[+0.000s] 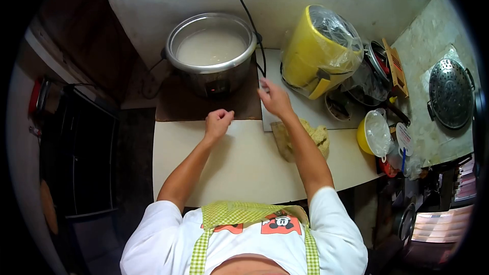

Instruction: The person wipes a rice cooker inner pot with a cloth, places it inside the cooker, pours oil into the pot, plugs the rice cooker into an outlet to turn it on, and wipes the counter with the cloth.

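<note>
A metal rice cooker stands against the wall with its lid off and a small red light lit. Cloudy whitish liquid nearly fills it. My left hand is closed, fingers curled, in front of the cooker at the edge of the brown board, and nothing shows in it. My right hand is to the right of the cooker, thumb and fingers apart. Its fingertips are close to a black power cord; whether they touch it I cannot tell. Beneath my right forearm lies a crumpled yellowish cloth.
The cooker rests on a brown board on a pale countertop. A yellow appliance under clear plastic stands at back right. Beyond it are pans, a yellow bucket and a perforated metal lid.
</note>
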Available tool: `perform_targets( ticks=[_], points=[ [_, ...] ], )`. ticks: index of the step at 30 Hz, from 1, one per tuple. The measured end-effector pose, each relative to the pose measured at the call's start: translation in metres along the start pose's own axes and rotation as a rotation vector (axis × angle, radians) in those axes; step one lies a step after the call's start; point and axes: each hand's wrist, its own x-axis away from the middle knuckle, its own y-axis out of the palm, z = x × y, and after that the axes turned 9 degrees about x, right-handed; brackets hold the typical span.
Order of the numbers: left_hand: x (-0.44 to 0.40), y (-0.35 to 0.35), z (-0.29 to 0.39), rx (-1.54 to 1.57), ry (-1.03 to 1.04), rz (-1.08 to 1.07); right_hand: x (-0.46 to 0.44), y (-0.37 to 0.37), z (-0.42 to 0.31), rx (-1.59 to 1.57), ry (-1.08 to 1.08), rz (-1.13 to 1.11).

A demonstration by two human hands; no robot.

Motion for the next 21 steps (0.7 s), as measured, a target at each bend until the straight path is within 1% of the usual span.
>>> perform_targets(
  ticks=[2, 3, 4, 5, 6, 7, 8, 9, 10, 11, 12, 13, 15, 16, 18, 19, 21],
  points=[
    [0.013, -0.006, -0.004, 0.042, 0.015, -0.04, -0.056, 0.021, 0.015, -0.066, 0.122, 0.016],
    [0.018, -0.01, -0.007, 0.089, 0.033, -0.085, -0.084, 0.025, 0.028, -0.128, 0.246, 0.083],
    [0.024, -0.016, -0.011, 0.101, 0.02, -0.062, -0.109, 0.031, 0.042, -0.191, 0.374, 0.15],
    [0.031, -0.024, -0.015, 0.113, 0.008, -0.041, -0.135, 0.042, 0.064, -0.155, 0.333, 0.334],
    [0.038, -0.033, -0.017, 0.115, -0.047, -0.024, -0.155, 0.049, 0.081, -0.116, 0.291, 0.519],
    [0.044, -0.041, -0.018, 0.118, -0.099, -0.006, -0.164, 0.037, 0.078, -0.122, 0.296, 0.532],
    [0.048, -0.048, -0.02, 0.108, -0.09, -0.011, -0.174, 0.023, 0.075, -0.342, 0.465, 0.391],
    [0.054, -0.056, -0.023, 0.11, -0.129, 0.023, -0.181, 0.016, 0.07, -0.566, 0.629, 0.237],
    [0.058, -0.064, -0.024, 0.113, -0.17, 0.058, -0.187, 0.016, 0.069, -0.579, 0.633, 0.243],
    [0.061, -0.07, -0.025, 0.104, -0.167, 0.055, -0.193, 0.016, 0.068, -0.516, 0.559, 0.143],
    [0.065, -0.073, -0.026, 0.145, -0.207, 0.076, -0.197, 0.017, 0.066, -0.446, 0.482, 0.042],
    [0.069, -0.076, -0.028, 0.188, -0.25, 0.097, -0.194, 0.012, 0.052, -0.447, 0.485, 0.043],
    [0.073, -0.081, -0.036, 0.198, -0.263, 0.108, -0.184, -0.001, 0.012, -0.772, 0.638, -0.043],
    [0.073, -0.081, -0.039, 0.208, -0.272, 0.12, -0.19, 0.003, 0.008, -0.768, 0.633, -0.043],
    [0.076, -0.079, -0.043, 0.194, -0.279, 0.119, -0.208, 0.015, 0.007, -0.632, 0.691, -0.115],
    [0.074, -0.079, -0.042, 0.174, -0.291, 0.117, -0.217, 0.023, 0.011, -0.697, 0.692, -0.048],
    [0.075, -0.073, -0.035, 0.19, -0.282, 0.104, -0.244, 0.052, 0.037, -0.704, 0.701, -0.022]
  ],
)
